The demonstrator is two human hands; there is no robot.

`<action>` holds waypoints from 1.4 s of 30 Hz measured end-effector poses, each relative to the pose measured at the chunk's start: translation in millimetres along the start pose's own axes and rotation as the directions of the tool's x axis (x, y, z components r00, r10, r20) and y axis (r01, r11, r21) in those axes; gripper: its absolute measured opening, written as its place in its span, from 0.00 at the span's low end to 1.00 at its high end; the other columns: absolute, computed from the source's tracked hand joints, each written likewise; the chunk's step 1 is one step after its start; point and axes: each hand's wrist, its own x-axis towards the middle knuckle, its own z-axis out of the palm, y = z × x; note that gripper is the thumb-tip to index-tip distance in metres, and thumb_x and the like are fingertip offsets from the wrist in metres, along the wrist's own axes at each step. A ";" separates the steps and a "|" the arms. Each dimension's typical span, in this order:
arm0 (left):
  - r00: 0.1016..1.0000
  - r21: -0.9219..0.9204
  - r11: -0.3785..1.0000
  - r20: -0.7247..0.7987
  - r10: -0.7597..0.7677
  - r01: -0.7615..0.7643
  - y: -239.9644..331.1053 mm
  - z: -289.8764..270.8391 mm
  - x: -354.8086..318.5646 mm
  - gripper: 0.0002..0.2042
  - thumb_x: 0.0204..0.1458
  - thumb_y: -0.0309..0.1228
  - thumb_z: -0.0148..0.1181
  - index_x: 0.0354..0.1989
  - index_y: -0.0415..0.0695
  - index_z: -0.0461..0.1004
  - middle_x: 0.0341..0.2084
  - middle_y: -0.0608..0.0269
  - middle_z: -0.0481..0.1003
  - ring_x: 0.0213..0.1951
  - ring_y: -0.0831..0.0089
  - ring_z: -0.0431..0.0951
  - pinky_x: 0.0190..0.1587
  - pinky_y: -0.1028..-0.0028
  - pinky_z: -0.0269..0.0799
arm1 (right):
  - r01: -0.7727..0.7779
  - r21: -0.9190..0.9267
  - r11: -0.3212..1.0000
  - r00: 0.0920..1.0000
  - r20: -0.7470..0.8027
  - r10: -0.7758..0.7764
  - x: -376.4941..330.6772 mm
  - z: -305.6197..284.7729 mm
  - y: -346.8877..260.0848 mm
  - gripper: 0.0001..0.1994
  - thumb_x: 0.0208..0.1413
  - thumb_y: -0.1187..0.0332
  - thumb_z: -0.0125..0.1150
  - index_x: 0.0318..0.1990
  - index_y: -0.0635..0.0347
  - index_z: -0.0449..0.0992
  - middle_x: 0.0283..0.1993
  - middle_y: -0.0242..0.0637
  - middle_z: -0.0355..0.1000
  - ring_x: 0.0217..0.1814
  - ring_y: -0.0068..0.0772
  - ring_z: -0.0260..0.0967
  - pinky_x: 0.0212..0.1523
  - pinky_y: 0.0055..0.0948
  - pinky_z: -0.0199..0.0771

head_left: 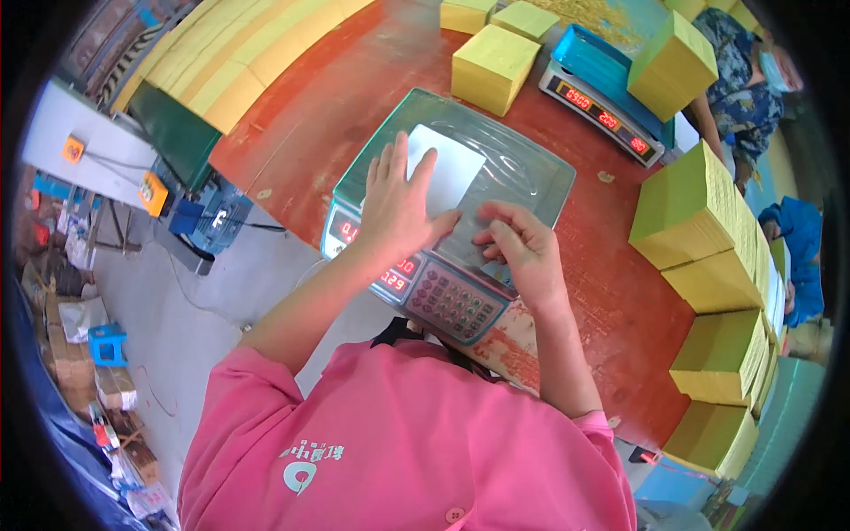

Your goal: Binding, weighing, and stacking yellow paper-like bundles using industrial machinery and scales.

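A white sheet or stack of paper (445,166) lies on the clear-covered pan of a digital scale (522,173). My left hand (396,208) is open, its fingers spread over the left side of the paper and its thumb stretched to the right. My right hand (522,248) hovers over the lower right of the pan, fingers curled in toward the thumb. Whatever those fingers may hold is too small or hidden to make out. Below both hands, the scale's keypad (453,301) and lit red displays face me; my left forearm partly covers the displays.
Yellow paper stacks (496,66) stand on the red table (611,354), more along its right edge. A second scale (602,106) with a blue tray sits at the far right, near another person (744,88). Long yellow stacks (239,53) line the far left.
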 end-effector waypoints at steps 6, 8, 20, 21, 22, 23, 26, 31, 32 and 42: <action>0.994 -0.187 0.982 -0.110 -0.004 -0.017 -19.8 10.9 -1.4 0.33 0.45 0.39 0.67 0.60 0.40 0.64 0.64 0.30 0.52 0.63 0.38 0.58 0.63 0.52 0.56 | -0.055 0.055 0.997 0.995 -0.077 0.059 -1.9 8.4 -0.5 0.14 0.62 0.71 0.51 0.51 0.68 0.73 0.40 0.37 0.75 0.39 0.25 0.74 0.37 0.23 0.74; 0.994 -0.219 0.976 -0.106 -0.006 -0.017 -17.1 9.0 -0.9 0.33 0.45 0.39 0.67 0.60 0.40 0.64 0.64 0.30 0.52 0.63 0.38 0.58 0.63 0.52 0.56 | -0.046 -0.008 0.999 0.985 -0.168 0.044 -3.4 16.1 -2.3 0.14 0.62 0.70 0.52 0.51 0.67 0.73 0.37 0.36 0.75 0.38 0.23 0.74 0.36 0.22 0.73; 0.993 -0.288 0.957 -0.117 -0.002 -0.032 -26.4 4.5 0.0 0.32 0.47 0.37 0.65 0.60 0.38 0.64 0.63 0.33 0.57 0.63 0.43 0.60 0.63 0.58 0.58 | -0.012 0.119 0.993 0.983 -0.178 0.033 3.7 33.2 0.6 0.15 0.62 0.71 0.51 0.53 0.71 0.71 0.46 0.42 0.74 0.44 0.27 0.75 0.42 0.24 0.76; 0.994 -0.423 0.906 -0.097 -0.046 0.000 -29.2 4.5 -0.9 0.30 0.48 0.36 0.64 0.60 0.38 0.65 0.63 0.35 0.58 0.64 0.46 0.61 0.63 0.59 0.58 | -0.007 0.123 0.992 0.984 -0.175 0.028 6.2 35.4 -0.2 0.15 0.62 0.71 0.51 0.53 0.71 0.71 0.46 0.42 0.74 0.44 0.27 0.75 0.42 0.24 0.76; 0.994 -0.549 0.835 -0.068 -0.083 0.032 -32.6 3.0 -1.5 0.29 0.49 0.36 0.63 0.59 0.37 0.66 0.63 0.37 0.59 0.64 0.49 0.62 0.63 0.61 0.59 | 0.022 0.153 0.988 0.984 -0.179 0.006 9.5 39.3 -1.2 0.16 0.62 0.71 0.50 0.54 0.71 0.70 0.48 0.44 0.73 0.46 0.29 0.75 0.44 0.26 0.76; 0.994 -0.543 0.839 -0.070 -0.080 0.029 -32.1 1.3 -1.1 0.29 0.49 0.36 0.63 0.59 0.37 0.66 0.63 0.37 0.59 0.64 0.49 0.62 0.63 0.61 0.59 | 0.050 0.184 0.982 0.983 -0.185 -0.016 13.2 43.6 -2.2 0.16 0.61 0.72 0.50 0.54 0.72 0.70 0.51 0.45 0.72 0.48 0.31 0.74 0.46 0.27 0.76; 0.993 -0.538 0.840 -0.053 -0.107 0.062 -28.6 0.9 -0.6 0.27 0.50 0.36 0.63 0.58 0.37 0.68 0.63 0.38 0.60 0.64 0.53 0.63 0.61 0.63 0.61 | 0.035 0.361 0.932 0.985 -0.168 0.028 28.5 60.8 -5.0 0.17 0.61 0.74 0.50 0.56 0.71 0.68 0.52 0.44 0.72 0.50 0.32 0.74 0.47 0.28 0.75; 0.988 -0.201 0.970 -0.098 0.116 -0.134 -23.9 -1.7 0.4 0.36 0.45 0.41 0.65 0.61 0.37 0.62 0.61 0.30 0.57 0.62 0.38 0.59 0.63 0.50 0.54 | 0.163 0.195 0.967 0.949 -0.300 -0.100 28.1 49.2 -3.7 0.16 0.61 0.75 0.48 0.56 0.68 0.69 0.52 0.41 0.72 0.48 0.30 0.74 0.47 0.26 0.74; 0.989 -0.205 0.970 -0.096 0.111 -0.129 -19.5 -6.4 0.5 0.36 0.45 0.41 0.65 0.61 0.37 0.62 0.61 0.30 0.57 0.62 0.38 0.59 0.63 0.50 0.54 | 0.192 0.134 0.972 0.926 -0.351 -0.135 25.1 42.4 -3.0 0.16 0.61 0.75 0.48 0.55 0.68 0.69 0.53 0.41 0.72 0.47 0.29 0.73 0.46 0.26 0.74; 0.996 -0.164 0.982 -0.005 0.093 -0.093 -24.8 -3.1 -1.0 0.33 0.43 0.31 0.62 0.62 0.40 0.62 0.64 0.34 0.55 0.64 0.41 0.57 0.64 0.54 0.55 | 0.115 0.189 0.975 0.944 -0.326 -0.048 6.6 45.7 7.9 0.14 0.61 0.77 0.50 0.54 0.68 0.70 0.52 0.40 0.71 0.47 0.27 0.73 0.47 0.25 0.74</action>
